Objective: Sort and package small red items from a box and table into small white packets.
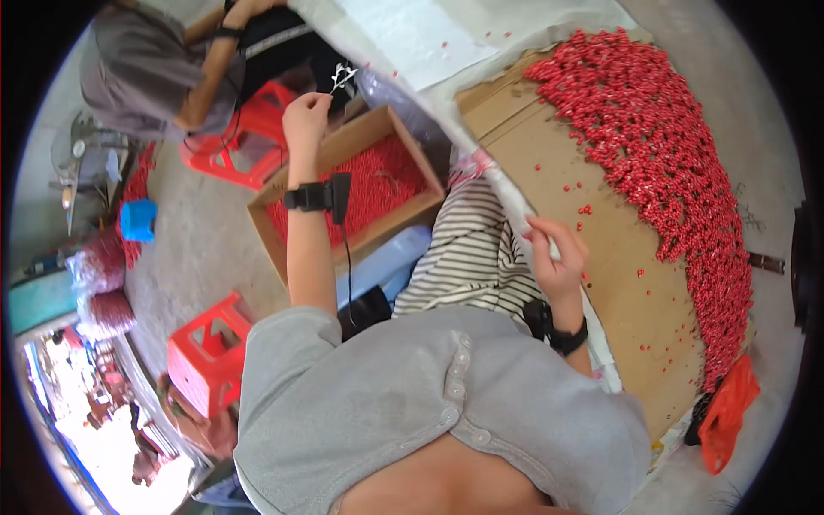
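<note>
My left hand (305,122) is raised above the far end of a cardboard box (435,176). Its fingers pinch the stem of a small white branched sprig (343,75). Inside the box lie many thin red berry stems (369,184). Over the near edge of the table, my right hand (560,260) is closed, thumb against fingers. Whatever it may hold is too small to make out. To its right a large heap of red artificial berries (644,129) curves along a flattened cardboard sheet (618,283), with a few loose berries (585,209) scattered nearer the hand.
Another person (159,73) sits at the upper left on a red plastic stool (206,159). A second red stool (193,369) stands at the lower left. On the floor are a blue container (138,221) and bagged red bundles (105,257). An orange-red plastic bag (728,416) hangs at the right.
</note>
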The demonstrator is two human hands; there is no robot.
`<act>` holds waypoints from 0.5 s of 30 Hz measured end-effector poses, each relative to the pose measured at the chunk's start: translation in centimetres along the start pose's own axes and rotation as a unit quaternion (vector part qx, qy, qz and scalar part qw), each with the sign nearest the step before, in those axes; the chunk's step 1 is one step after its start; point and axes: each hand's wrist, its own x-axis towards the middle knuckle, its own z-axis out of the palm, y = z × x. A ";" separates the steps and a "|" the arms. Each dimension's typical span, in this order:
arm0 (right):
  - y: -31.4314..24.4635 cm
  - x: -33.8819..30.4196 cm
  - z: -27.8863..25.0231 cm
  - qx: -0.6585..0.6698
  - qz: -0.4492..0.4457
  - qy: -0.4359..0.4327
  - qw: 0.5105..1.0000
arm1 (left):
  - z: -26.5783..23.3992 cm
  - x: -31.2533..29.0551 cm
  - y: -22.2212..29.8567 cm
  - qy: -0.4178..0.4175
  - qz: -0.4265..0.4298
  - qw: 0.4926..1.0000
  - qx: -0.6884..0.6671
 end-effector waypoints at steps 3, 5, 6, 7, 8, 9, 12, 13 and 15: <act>0.5 4.0 6.1 0.064 -0.064 -0.103 0.991 | -2.7 -3.6 -5.6 -0.009 -0.009 0.999 -0.046; 0.4 6.8 11.4 0.061 -0.006 -0.211 0.976 | -4.2 -5.4 -8.5 -0.003 -0.066 0.997 -0.044; 1.9 7.6 14.9 0.039 0.007 -0.255 0.966 | -4.9 -6.1 -9.9 0.008 -0.106 0.993 -0.042; 4.5 7.9 18.9 0.017 0.019 -0.295 0.955 | -5.3 -6.5 -10.9 0.020 -0.142 0.989 -0.039; 7.4 8.1 22.8 0.000 0.063 -0.332 0.941 | -5.2 -6.7 -11.8 0.020 -0.149 0.988 -0.040; 10.3 8.4 26.0 -0.018 0.107 -0.366 0.924 | -4.7 -6.9 -12.7 0.011 -0.172 0.983 -0.069; 13.9 8.5 32.5 -0.132 0.257 -0.560 0.776 | -5.7 -8.2 -15.3 0.003 -0.232 0.966 -0.114; 15.3 7.9 33.8 -0.172 0.282 -0.561 0.759 | -5.6 -8.4 -14.1 0.029 -0.231 0.968 -0.093; 19.6 6.1 35.7 -0.177 0.267 -0.573 0.754 | -5.7 -7.8 -11.6 0.079 -0.222 0.970 -0.054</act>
